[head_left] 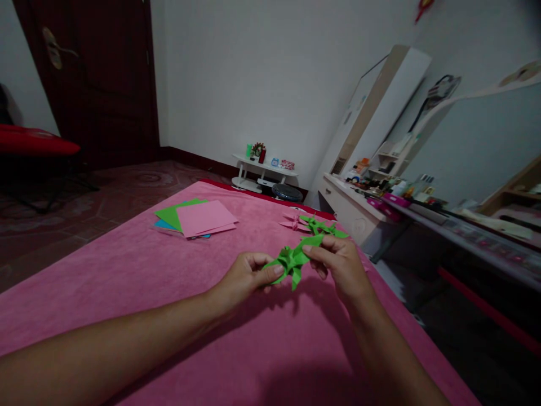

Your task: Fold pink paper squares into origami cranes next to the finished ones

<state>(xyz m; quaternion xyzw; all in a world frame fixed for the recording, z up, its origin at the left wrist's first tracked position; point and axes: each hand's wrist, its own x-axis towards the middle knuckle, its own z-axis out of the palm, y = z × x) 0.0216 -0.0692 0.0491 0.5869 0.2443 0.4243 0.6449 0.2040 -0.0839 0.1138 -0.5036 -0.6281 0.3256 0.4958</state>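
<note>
Between my two hands, a green folded paper flower (291, 260) with pointed petals is held above the pink cloth (177, 321). My left hand (253, 272) pinches its left petal, thumb on top. At the upper right petal, my right hand (338, 259) grips with thumb and fingers. Just beyond my right hand, finished-looking green paper flowers (321, 225) lie on the cloth beside a pink paper flower (295, 222). Off to the left sits a loose stack of square paper, with a pink sheet (207, 217) on top, a green sheet (171, 217) and blue edges beneath.
A low white stand (266, 164) with small items is by the far wall. On the right, a dressing table (355, 194) carries bottles and boxes, near a dark-edged desk (465, 239). A red chair (36, 141) and a dark door (93, 79) are at left.
</note>
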